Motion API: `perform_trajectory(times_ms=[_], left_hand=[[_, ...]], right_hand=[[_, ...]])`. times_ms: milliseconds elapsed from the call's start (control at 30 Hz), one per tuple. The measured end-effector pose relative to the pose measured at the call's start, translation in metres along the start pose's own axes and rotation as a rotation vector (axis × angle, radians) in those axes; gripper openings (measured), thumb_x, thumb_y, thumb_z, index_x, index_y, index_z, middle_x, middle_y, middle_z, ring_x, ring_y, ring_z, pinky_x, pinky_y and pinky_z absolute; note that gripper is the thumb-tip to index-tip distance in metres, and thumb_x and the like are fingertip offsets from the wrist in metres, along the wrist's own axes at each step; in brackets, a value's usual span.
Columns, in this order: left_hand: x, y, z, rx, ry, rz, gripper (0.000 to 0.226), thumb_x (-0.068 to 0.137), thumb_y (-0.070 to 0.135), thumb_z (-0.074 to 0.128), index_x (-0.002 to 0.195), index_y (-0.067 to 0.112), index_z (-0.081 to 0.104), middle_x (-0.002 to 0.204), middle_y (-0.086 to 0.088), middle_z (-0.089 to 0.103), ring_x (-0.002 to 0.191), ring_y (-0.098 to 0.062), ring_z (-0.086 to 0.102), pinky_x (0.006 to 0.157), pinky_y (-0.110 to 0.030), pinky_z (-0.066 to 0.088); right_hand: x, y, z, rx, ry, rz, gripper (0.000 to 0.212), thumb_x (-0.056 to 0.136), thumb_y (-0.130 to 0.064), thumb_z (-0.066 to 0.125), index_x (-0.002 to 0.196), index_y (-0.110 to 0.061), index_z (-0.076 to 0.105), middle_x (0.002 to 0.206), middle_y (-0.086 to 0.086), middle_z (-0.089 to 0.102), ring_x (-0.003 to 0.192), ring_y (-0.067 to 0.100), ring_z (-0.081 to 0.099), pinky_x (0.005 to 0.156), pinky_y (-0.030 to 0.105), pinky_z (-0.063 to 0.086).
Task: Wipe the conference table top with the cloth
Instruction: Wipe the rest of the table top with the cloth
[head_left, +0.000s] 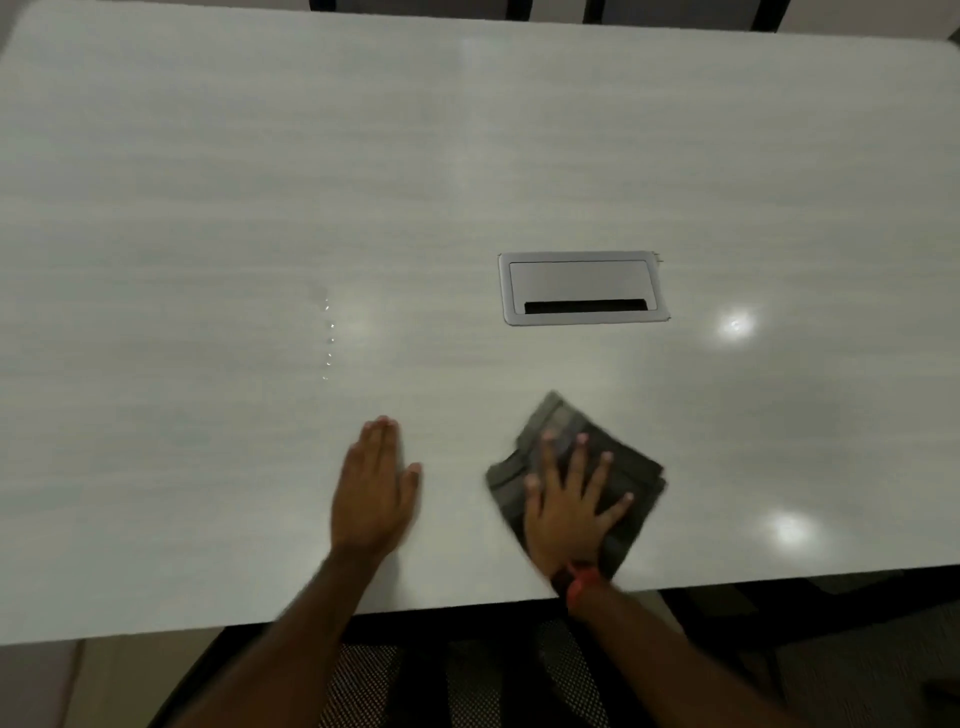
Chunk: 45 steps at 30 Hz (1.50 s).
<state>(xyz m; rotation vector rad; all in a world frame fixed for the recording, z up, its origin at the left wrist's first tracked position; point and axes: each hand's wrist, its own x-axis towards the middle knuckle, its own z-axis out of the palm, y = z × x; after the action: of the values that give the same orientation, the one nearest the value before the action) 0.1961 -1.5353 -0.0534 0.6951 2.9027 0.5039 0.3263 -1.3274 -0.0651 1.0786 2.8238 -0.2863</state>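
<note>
A pale grey-white conference table top (260, 182) fills most of the view. A folded dark grey cloth (631, 467) lies flat on it near the front edge, right of centre. My right hand (566, 499) presses down on the cloth with its fingers spread and straight. My left hand (374, 488) rests flat on the bare table to the left of the cloth, fingers together and straight. A short line of water droplets (328, 338) glints on the table beyond my left hand.
A silver cable-access hatch (583, 288) with a dark slot is set into the table behind the cloth. Dark chair backs (421, 5) stand past the far edge. A mesh chair seat (467, 680) sits below the near edge.
</note>
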Motion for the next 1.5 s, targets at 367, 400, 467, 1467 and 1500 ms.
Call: perform_trajectory(times_ms=[367,400,467,1467,1500], left_hand=[[-0.015,-0.111,-0.042,0.020,0.042,-0.100,0.073,0.097,0.047,0.036,0.150,-0.003,0.031,0.156,-0.022,0.034,0.146,-0.036,0.030,0.118,-0.044,0.027],[-0.016,-0.108,-0.040,0.009,0.044,-0.115,0.073,0.097,0.047,0.037,0.152,-0.001,0.029,0.157,-0.020,0.032,0.147,-0.034,0.028,0.119,-0.044,0.026],[-0.018,-0.108,-0.040,-0.019,0.048,-0.133,0.074,0.096,0.046,0.038,0.153,0.002,0.026,0.159,-0.017,0.029,0.149,-0.030,0.025,0.122,-0.042,0.023],[-0.015,-0.110,-0.041,-0.044,0.003,-0.176,0.076,0.096,0.047,0.045,0.157,0.008,0.019,0.164,-0.008,0.021,0.153,-0.016,0.011,0.124,-0.034,0.015],[-0.015,-0.110,-0.041,-0.040,0.001,-0.175,0.076,0.096,0.046,0.045,0.157,0.008,0.020,0.164,-0.008,0.022,0.153,-0.017,0.012,0.124,-0.034,0.015]], right_hand=[[0.008,-0.027,0.002,0.111,0.108,0.256,0.064,0.097,-0.060,0.026,0.158,-0.041,0.020,0.167,0.010,0.023,0.153,0.043,0.015,0.106,0.084,0.010],[-0.009,-0.050,0.010,0.063,0.094,0.148,0.065,0.097,-0.059,0.028,0.158,-0.039,0.023,0.167,0.010,0.024,0.153,0.042,0.016,0.108,0.081,0.007],[-0.052,-0.081,0.022,-0.031,0.017,-0.100,0.063,0.098,-0.059,0.027,0.158,-0.042,0.024,0.169,0.005,0.019,0.155,0.038,0.014,0.112,0.075,0.000],[-0.041,-0.129,0.017,-0.086,-0.079,-0.443,0.069,0.096,-0.065,0.035,0.159,-0.043,0.019,0.170,0.002,0.013,0.156,0.037,0.012,0.113,0.078,0.008],[-0.050,-0.115,0.015,-0.074,-0.094,-0.465,0.069,0.096,-0.066,0.036,0.159,-0.045,0.019,0.170,0.000,0.013,0.156,0.034,0.013,0.113,0.078,0.011]])
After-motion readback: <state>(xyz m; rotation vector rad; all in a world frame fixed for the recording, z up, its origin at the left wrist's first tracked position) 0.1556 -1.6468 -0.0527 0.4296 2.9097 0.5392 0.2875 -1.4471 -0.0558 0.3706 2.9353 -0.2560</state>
